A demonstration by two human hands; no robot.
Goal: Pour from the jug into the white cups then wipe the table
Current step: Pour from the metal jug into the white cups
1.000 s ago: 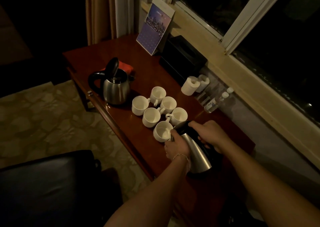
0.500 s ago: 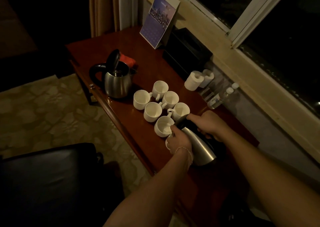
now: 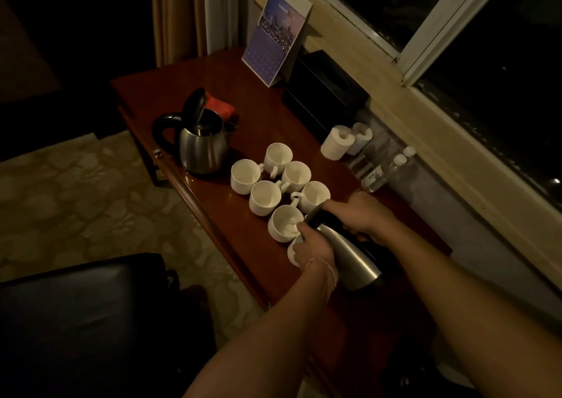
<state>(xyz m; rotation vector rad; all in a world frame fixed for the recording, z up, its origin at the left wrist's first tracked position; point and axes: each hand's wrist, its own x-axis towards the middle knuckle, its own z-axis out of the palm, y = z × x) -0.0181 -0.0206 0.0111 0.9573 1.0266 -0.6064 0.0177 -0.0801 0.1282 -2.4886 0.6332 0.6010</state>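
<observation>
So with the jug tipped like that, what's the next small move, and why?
Probably keep the tilt until this cup fills, then shift the spout on. The jug, held by the right hand and steadied by the left hand, points into the nearest open cup; the other cups look empty.

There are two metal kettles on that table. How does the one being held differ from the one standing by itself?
The jug in the hands is tipped, spout toward a white cup; the other kettle stands upright on the table. The right hand grips the jug's handle and the left hand steadies its side; nobody touches the kettle. The kettle's lid is raised. Both have brushed metal bodies with black fittings.
</observation>
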